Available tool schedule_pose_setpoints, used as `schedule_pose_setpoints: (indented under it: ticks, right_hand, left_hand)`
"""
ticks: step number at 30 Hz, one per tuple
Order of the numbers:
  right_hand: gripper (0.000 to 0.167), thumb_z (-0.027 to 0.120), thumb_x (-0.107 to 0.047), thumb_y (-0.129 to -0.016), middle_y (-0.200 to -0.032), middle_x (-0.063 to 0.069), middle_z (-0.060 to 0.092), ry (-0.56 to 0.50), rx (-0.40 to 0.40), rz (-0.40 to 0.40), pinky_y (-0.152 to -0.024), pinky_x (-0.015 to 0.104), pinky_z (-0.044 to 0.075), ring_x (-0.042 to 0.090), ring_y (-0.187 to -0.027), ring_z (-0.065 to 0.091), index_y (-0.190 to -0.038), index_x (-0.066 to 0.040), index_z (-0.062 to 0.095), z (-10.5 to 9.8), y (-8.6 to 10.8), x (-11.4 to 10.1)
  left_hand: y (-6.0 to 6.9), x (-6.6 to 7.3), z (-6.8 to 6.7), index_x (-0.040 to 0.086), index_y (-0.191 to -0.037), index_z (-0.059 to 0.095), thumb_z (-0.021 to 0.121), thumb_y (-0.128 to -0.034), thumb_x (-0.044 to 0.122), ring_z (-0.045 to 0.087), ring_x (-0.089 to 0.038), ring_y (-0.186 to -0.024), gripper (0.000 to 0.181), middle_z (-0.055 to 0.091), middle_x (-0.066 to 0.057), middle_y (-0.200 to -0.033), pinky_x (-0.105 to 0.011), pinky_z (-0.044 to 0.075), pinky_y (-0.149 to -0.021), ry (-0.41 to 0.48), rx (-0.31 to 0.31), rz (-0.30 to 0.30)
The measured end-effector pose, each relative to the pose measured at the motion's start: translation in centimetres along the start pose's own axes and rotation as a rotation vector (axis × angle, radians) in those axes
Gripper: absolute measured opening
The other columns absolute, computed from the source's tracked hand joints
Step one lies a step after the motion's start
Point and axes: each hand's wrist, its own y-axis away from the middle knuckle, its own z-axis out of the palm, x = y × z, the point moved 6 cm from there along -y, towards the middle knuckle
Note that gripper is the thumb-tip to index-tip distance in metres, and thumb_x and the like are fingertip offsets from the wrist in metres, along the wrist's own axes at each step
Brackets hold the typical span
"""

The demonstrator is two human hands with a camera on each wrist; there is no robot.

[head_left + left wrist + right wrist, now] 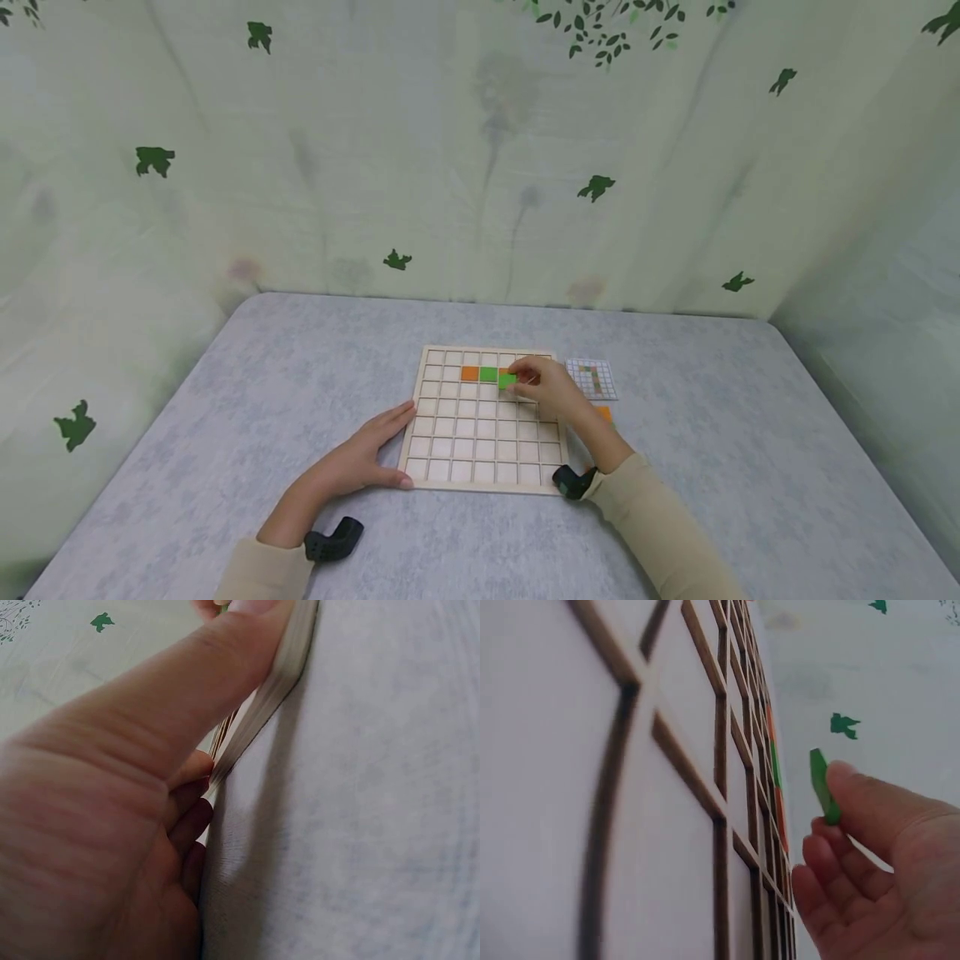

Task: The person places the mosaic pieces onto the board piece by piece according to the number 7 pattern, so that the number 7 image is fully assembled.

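Note:
A wooden grid board [485,490] lies on the table. In its second row from the back sit an orange tile [469,373], a green tile [488,374] and another orange tile [781,817], mostly covered in the head view. My right hand [547,386] pinches a green square tile [821,784] between thumb and fingertips, raised off the board. In the right wrist view this tile is seen nearly edge-on. My left hand [367,454] rests against the board's left side, its thumb [187,682] at the near left corner and its fingers stretched along the edge.
Right of the board lies a small card [591,379] printed with a grid and coloured squares. Nearer me are orange tiles [604,413] with a bit of green, partly hidden by my right forearm. A pale curtain [450,167] with leaf prints hangs behind the table [300,358].

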Motion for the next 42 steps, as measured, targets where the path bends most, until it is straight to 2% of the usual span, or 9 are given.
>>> schedule_pose_setpoints:
  ticks: [4,13,19,23,27,30,34,38,42]
  right_hand:
    - [0.021,0.070,-0.017,-0.079,-0.087,-0.004,0.057,0.049,-0.025,0.046,-0.068,0.027,0.045,0.013,-0.076,0.051,-0.099,-0.012,0.064,0.6,0.0,0.9]
    - [0.017,0.069,-0.014,-0.079,-0.090,-0.001,0.054,0.105,-0.049,-0.004,-0.070,0.028,0.044,0.014,-0.078,0.049,-0.095,-0.012,0.066,1.1,-0.1,0.8]
    - [0.027,0.070,-0.017,-0.079,-0.098,0.000,0.057,0.088,-0.048,0.018,-0.074,0.029,0.044,0.013,-0.085,0.051,-0.105,-0.010,0.065,0.8,0.1,0.3]
    - [0.035,0.067,-0.017,-0.081,-0.108,0.005,0.057,0.045,-0.026,-0.058,-0.079,0.031,0.044,0.018,-0.094,0.053,-0.114,-0.006,0.060,-0.5,0.9,-1.3]
    - [0.039,0.067,-0.019,-0.082,-0.112,0.011,0.055,0.011,0.005,-0.146,-0.082,0.038,0.043,0.028,-0.099,0.052,-0.117,-0.006,0.057,-2.5,2.2,-3.1]
    - [0.041,0.068,-0.022,-0.080,-0.113,0.008,0.056,0.028,0.036,-0.143,-0.083,0.040,0.043,0.030,-0.100,0.051,-0.117,-0.008,0.058,-4.0,3.5,-3.5]
    - [0.041,0.069,-0.024,-0.079,-0.112,0.003,0.056,0.081,0.060,-0.100,-0.082,0.041,0.044,0.029,-0.099,0.052,-0.116,-0.008,0.058,-5.4,5.7,-2.8]
    - [0.040,0.070,-0.017,-0.078,-0.112,0.007,0.057,0.082,0.057,-0.080,-0.081,0.045,0.044,0.031,-0.098,0.052,-0.115,-0.005,0.058,-6.1,8.0,-1.6]
    - [0.042,0.071,-0.018,-0.077,-0.110,0.009,0.057,0.099,0.042,-0.076,-0.081,0.046,0.044,0.030,-0.095,0.053,-0.114,-0.003,0.058,-6.4,10.3,-0.5]
  left_hand:
    - [-0.1,0.0,0.1,0.008,-0.143,0.022,0.075,-0.0609,0.051,0.011,-0.031,-0.133,0.107,0.014,-0.007,-0.149,-0.052,0.016,-0.102,0.004,-0.003,-0.002]
    - [0.1,0.0,0.1,0.007,-0.143,0.022,0.075,-0.0608,0.051,0.011,-0.032,-0.133,0.107,0.015,-0.008,-0.148,-0.052,0.016,-0.102,0.004,-0.005,-0.018]
    - [0.2,0.0,0.2,0.007,-0.143,0.023,0.075,-0.0610,0.050,0.011,-0.032,-0.133,0.107,0.015,-0.008,-0.148,-0.052,0.016,-0.102,0.006,-0.002,-0.012]
    - [0.2,0.0,0.2,0.007,-0.143,0.023,0.075,-0.0612,0.051,0.011,-0.032,-0.133,0.107,0.015,-0.008,-0.148,-0.053,0.016,-0.102,0.011,-0.001,-0.010]
    - [0.2,-0.1,0.2,0.007,-0.143,0.023,0.075,-0.0608,0.051,0.012,-0.032,-0.133,0.107,0.015,-0.007,-0.148,-0.052,0.016,-0.102,0.007,0.002,-0.007]
    - [0.1,-0.1,0.2,0.007,-0.143,0.023,0.075,-0.0604,0.052,0.012,-0.031,-0.133,0.107,0.015,-0.007,-0.148,-0.052,0.017,-0.102,0.004,0.005,-0.004]
    - [0.1,-0.1,0.2,0.007,-0.143,0.022,0.074,-0.0605,0.052,0.012,-0.032,-0.133,0.108,0.015,-0.008,-0.148,-0.052,0.017,-0.102,-0.002,0.004,0.005]
    - [0.2,0.1,0.0,0.005,-0.143,0.022,0.075,-0.0607,0.050,0.012,-0.032,-0.133,0.107,0.015,-0.009,-0.148,-0.052,0.016,-0.102,-0.001,0.003,0.027]
    - [0.2,0.3,-0.1,0.004,-0.143,0.022,0.075,-0.0617,0.049,0.012,-0.033,-0.133,0.107,0.015,-0.010,-0.148,-0.052,0.016,-0.102,0.002,0.000,0.041]
